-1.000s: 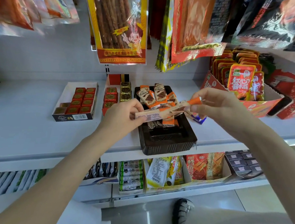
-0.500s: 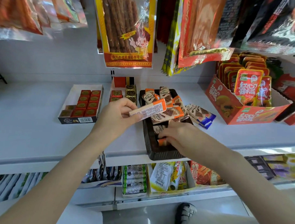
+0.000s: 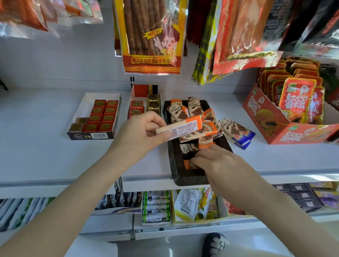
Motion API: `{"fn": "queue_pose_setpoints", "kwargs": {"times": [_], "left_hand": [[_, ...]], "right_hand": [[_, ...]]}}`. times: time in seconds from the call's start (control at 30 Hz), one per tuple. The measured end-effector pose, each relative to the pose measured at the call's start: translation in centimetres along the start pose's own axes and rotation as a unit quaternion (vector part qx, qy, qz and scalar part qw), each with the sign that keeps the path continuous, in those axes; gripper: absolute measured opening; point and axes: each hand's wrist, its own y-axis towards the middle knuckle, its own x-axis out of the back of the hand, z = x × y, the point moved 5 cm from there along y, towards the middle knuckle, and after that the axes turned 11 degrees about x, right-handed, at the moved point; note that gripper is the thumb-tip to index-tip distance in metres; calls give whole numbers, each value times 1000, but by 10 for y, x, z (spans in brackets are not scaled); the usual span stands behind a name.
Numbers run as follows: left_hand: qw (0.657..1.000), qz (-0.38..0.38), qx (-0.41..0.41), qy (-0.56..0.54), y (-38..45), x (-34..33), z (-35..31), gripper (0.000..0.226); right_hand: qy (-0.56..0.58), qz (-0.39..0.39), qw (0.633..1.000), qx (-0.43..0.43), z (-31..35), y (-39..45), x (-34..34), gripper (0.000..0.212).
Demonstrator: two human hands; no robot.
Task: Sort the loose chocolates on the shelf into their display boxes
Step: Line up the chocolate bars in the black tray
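Note:
My left hand (image 3: 141, 132) holds an orange-and-cream chocolate bar (image 3: 181, 126) by its left end, above the black display tray (image 3: 174, 167) on the white shelf (image 3: 37, 148). My right hand (image 3: 217, 161) reaches into the near end of the tray, fingers closed on another orange-wrapped bar (image 3: 188, 164) lying there. More orange bars (image 3: 180, 111) are piled at the tray's far end. Blue-wrapped bars (image 3: 237, 132) lie loose on the shelf right of the tray. A white box (image 3: 84, 109) on the left holds red square chocolates (image 3: 104, 114).
A second box with red and gold squares (image 3: 144, 106) stands behind my left hand. An orange carton of snack packets (image 3: 285, 121) sits at the right. Hanging snack bags (image 3: 151, 32) fill the space above. Lower shelves (image 3: 157, 207) hold more packets.
My right hand let go of the shared bar, dropped into the near end of the tray and took hold of an orange bar there. My left hand kept the first bar.

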Motion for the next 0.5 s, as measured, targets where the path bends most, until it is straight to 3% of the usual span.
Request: {"fn": "queue_pose_setpoints", "kwargs": {"times": [0.07, 0.13, 0.17, 0.27, 0.3, 0.4, 0.5], "left_hand": [[1000, 1, -12, -4, 0, 0, -1, 15], [999, 7, -34, -11, -1, -2, -5, 15], [999, 17, -48, -16, -2, -4, -7, 16], [995, 38, -95, 5, -9, -15, -18, 19], [992, 25, -119, 41, -11, -18, -20, 20], [966, -20, -201, 158, -18, -25, -23, 20], [954, 3, -233, 186, -18, -31, -21, 17]], "right_hand": [[106, -49, 991, -66, -11, -1, 15, 28], [243, -125, 946, -173, -28, -5, 32, 23], [339, -153, 902, -218, -35, -7, 35, 24], [612, -201, 714, -274, -37, -4, 34, 35], [647, -206, 683, -271, -34, -2, 34, 32], [689, -216, 640, -264, -27, 1, 34, 20], [680, -254, 619, -301, -37, -5, 33, 21]]}}
